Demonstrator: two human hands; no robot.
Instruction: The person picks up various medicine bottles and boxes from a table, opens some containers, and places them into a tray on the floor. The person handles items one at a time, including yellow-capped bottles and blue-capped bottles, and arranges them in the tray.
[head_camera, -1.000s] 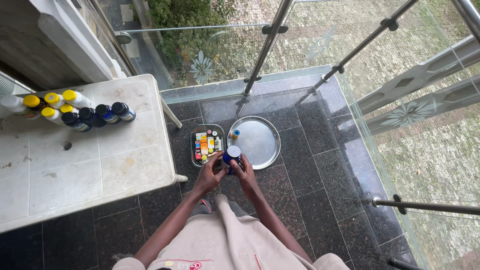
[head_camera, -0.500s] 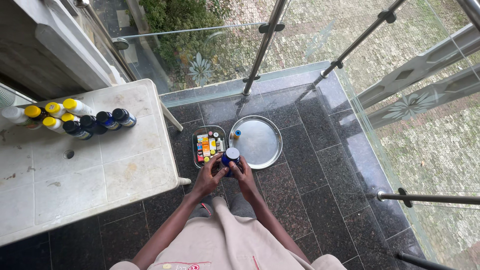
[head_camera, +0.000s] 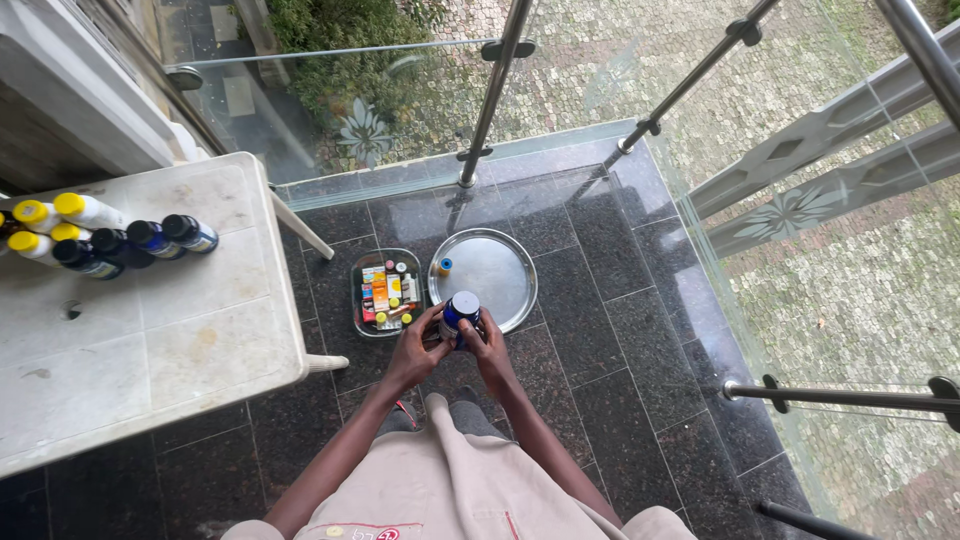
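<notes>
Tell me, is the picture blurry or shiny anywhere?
In the head view: soft daylight, no hard shadows; the round silver metal tray and the dark polished stone floor shine with pale reflections; the blue bottle with a white cap between the left hand and right hand looks sharp; straight railing posts bend near the edges.

There is only one camera. It sits on the person's head and looks straight down from high up. It sees the dark floor (head_camera: 620, 350) far below, the white table (head_camera: 150, 330) on the left, and the glass railing (head_camera: 800, 200) ahead.
</notes>
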